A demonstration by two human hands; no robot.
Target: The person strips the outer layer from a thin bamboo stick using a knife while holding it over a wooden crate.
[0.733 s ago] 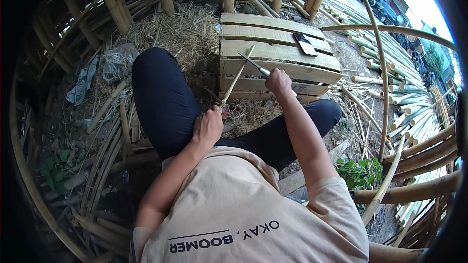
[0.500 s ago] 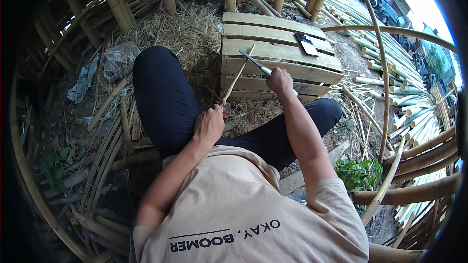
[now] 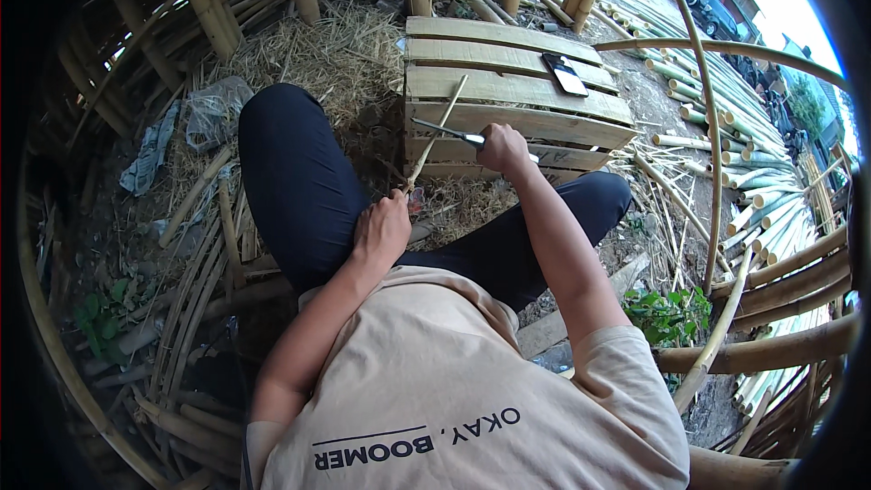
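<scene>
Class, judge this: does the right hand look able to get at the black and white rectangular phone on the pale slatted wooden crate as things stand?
Probably yes: nothing visible stands between the right hand and the phone, though that hand grips a slim, grey-bladed knife.

Sits with both knees (image 3: 283, 107) bent and spread apart. Holds the left hand (image 3: 381, 229) at the inner left thigh (image 3: 304, 186), back upward, curled into a grip, slanting the left forearm (image 3: 318, 327) inward. Extends the right arm (image 3: 561, 231) farther forward, clenching the right hand (image 3: 502, 147) fist-like, well apart from the left.
</scene>
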